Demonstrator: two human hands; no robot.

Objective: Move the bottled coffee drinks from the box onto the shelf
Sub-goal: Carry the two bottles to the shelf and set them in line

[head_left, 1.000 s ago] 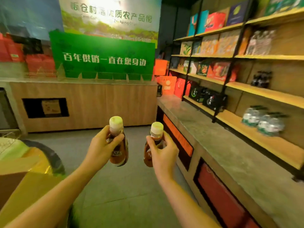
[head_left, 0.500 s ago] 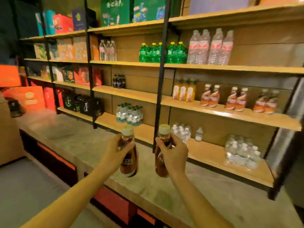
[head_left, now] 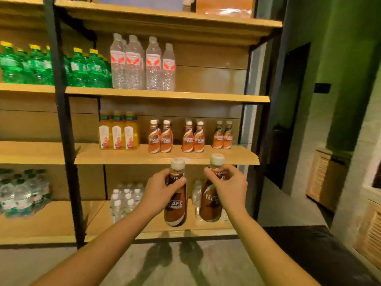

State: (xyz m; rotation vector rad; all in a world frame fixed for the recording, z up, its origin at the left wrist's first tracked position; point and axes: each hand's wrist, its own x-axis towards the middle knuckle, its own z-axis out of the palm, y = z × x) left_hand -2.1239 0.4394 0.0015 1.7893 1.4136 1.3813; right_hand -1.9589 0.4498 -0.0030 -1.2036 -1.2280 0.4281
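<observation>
We hold two coffee drinks upright, just in front of the shelves. Our left hand (head_left: 158, 193) is curled round the upper body of the left bottle (head_left: 176, 211). Our right hand (head_left: 228, 188) grips the right bottle (head_left: 210, 205) just under its cap. Both hands sit below the middle shelf (head_left: 165, 157), where six matching bottles (head_left: 192, 137) stand in three pairs, right of the yellow drinks (head_left: 117, 132).

I'm holding both arms stretched forward, side by side: left hand (head_left: 158, 193) gripping the left coffee bottle (head_left: 176, 212) by its neck, right hand (head_left: 231, 188) gripping the right coffee bottle (head_left: 209, 205).
</observation>
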